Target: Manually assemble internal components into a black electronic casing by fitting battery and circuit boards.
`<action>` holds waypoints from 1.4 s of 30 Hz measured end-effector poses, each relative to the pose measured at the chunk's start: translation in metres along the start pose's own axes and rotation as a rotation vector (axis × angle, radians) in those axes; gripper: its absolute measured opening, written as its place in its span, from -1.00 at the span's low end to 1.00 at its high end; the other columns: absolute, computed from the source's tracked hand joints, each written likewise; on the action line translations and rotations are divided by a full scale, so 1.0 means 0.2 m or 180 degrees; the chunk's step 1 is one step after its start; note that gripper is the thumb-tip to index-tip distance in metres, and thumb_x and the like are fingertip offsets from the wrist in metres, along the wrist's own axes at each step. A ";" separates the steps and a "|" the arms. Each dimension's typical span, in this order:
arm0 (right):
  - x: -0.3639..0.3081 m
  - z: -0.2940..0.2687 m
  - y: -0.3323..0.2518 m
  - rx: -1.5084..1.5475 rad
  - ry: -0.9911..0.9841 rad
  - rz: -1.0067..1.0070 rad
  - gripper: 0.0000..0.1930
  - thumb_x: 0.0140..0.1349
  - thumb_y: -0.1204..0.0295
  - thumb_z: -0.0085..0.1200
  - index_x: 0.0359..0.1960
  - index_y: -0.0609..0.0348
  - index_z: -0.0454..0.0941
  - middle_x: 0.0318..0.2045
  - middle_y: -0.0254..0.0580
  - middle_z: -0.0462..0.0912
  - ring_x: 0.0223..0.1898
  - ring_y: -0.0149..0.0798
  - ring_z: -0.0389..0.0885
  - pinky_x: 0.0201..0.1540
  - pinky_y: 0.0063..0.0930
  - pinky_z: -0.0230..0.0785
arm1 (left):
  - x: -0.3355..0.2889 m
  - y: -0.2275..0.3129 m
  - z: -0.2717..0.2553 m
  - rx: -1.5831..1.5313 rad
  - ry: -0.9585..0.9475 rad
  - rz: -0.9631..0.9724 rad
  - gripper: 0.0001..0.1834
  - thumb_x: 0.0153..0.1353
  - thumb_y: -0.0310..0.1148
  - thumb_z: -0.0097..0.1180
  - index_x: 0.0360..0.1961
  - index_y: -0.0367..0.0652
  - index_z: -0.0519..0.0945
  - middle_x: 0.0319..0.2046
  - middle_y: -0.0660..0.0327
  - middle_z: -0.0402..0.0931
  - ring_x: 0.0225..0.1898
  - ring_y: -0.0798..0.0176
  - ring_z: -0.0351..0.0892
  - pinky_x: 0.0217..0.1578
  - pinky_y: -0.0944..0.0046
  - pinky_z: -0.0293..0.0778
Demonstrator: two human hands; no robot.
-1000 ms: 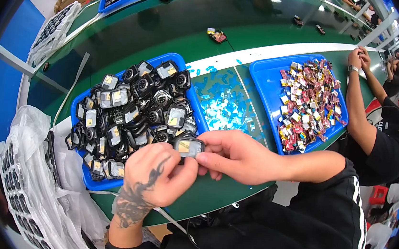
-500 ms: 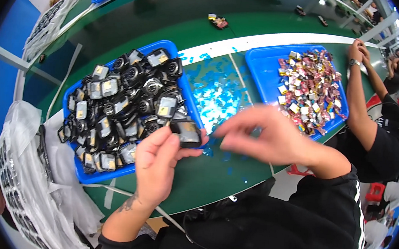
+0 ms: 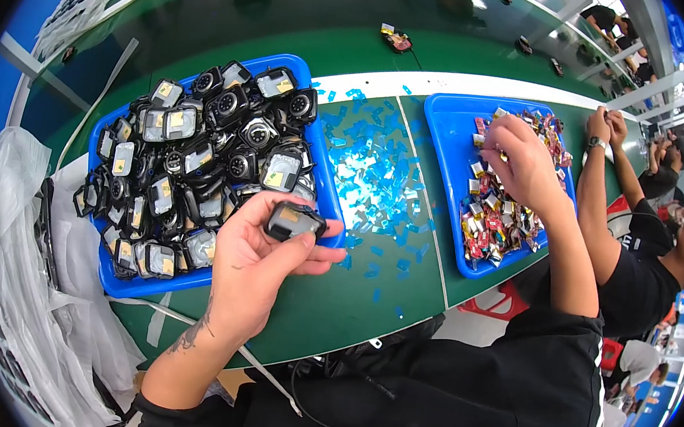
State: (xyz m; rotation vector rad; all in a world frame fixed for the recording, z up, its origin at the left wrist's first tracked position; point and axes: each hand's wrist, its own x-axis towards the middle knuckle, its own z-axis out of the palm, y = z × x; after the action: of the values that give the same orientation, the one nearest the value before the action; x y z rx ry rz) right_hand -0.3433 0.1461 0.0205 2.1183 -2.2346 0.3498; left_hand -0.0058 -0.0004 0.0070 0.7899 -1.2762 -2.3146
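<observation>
My left hand (image 3: 251,258) grips a black smartwatch case (image 3: 293,220) with a grey film-covered face, the thumb on its lower edge. Beside that hand, at the left, stands a blue tray (image 3: 145,288) heaped with similar watch cases (image 3: 199,159), some showing round sensor backs. My right hand (image 3: 521,166) is over the blue tray (image 3: 448,133) at the right, which holds a pile of small red, silver and yellow parts (image 3: 494,220). Its fingers are curled together; whatever is between them is hidden.
Small blue film pieces (image 3: 378,184) lie scattered between the trays. Behind the white strip, a loose red-and-black part (image 3: 396,39) lies on the green surface. Wrapped trays (image 3: 31,282) stand at the left. A co-worker's forearm (image 3: 600,189) rests near the right tray.
My right hand has moved from beside the watch case to over the right tray. My left hand has shifted slightly left and keeps hold of the case. The view has shifted a little.
</observation>
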 end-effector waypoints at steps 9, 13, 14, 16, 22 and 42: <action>0.01 0.07 -0.74 0.4167 0.0842 0.0657 -0.91 0.20 0.71 0.03 -0.29 0.31 0.43 -0.15 -0.15 0.42 -0.19 -0.48 0.38 -0.16 -0.64 0.26 | 0.00 -0.03 0.02 -0.0204 -0.0384 -0.0193 -0.78 0.37 -0.52 -0.15 0.01 -0.27 0.40 0.02 0.02 0.49 -0.18 0.13 0.68 -0.20 0.29 0.66; 0.04 0.19 -0.85 0.4383 0.0681 0.0878 -0.90 0.21 0.65 0.14 -0.29 0.30 0.47 -0.22 -0.25 0.45 -0.27 -0.55 0.38 -0.20 -0.64 0.26 | 0.01 -0.02 0.00 0.0310 -0.0472 0.0129 -0.62 0.32 -0.57 -0.17 0.15 -0.24 0.43 0.05 0.08 0.48 -0.38 0.42 0.51 -0.44 0.49 0.42; 0.05 0.22 -0.87 0.4418 0.0653 0.0863 -0.90 0.21 0.65 0.14 -0.29 0.30 0.47 -0.22 -0.25 0.45 -0.27 -0.55 0.38 -0.20 -0.64 0.26 | 0.02 -0.04 -0.02 0.0796 -0.0602 0.0564 -0.66 0.31 -0.56 -0.11 0.09 -0.22 0.48 -0.03 0.14 0.49 -0.41 0.43 0.49 -0.46 0.49 0.40; 0.07 0.23 -0.89 0.4497 0.0588 0.0837 -0.90 0.21 0.63 0.16 -0.29 0.30 0.49 -0.26 -0.30 0.46 -0.27 -0.56 0.39 -0.21 -0.64 0.27 | -0.01 -0.05 -0.01 0.1380 -0.0499 0.0915 -0.76 0.23 -0.58 0.09 -0.07 -0.29 0.60 -0.09 0.14 0.54 -0.35 0.40 0.53 -0.38 0.45 0.42; 0.09 0.21 -0.90 0.5097 0.0194 0.1188 -0.92 0.28 0.62 0.09 -0.22 0.33 0.53 -0.26 -0.28 0.56 -0.25 -0.54 0.49 -0.16 -0.64 0.33 | -0.02 -0.05 -0.04 0.1803 -0.0189 0.1464 -0.86 0.07 -0.58 0.33 -0.30 -0.27 0.69 -0.26 0.15 0.59 -0.24 0.32 0.62 -0.25 0.38 0.52; 0.13 0.24 -0.82 0.1604 0.0521 0.0913 -0.94 0.25 0.54 0.11 -0.31 0.23 0.48 -0.52 -0.09 0.52 -0.46 -0.15 0.56 -0.41 -0.39 0.38 | 0.01 -0.12 -0.04 0.4279 -0.0004 0.3632 -0.73 -0.10 -0.47 0.42 -0.31 -0.16 0.68 -0.28 0.21 0.58 -0.46 0.26 0.58 -0.55 0.34 0.44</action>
State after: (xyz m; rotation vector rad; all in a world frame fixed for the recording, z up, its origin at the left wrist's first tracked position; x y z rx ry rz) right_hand -0.1767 0.1047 -0.0001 1.8464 -2.5494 1.1636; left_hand -0.0034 0.0063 -0.0179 0.1631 -2.3484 -0.4155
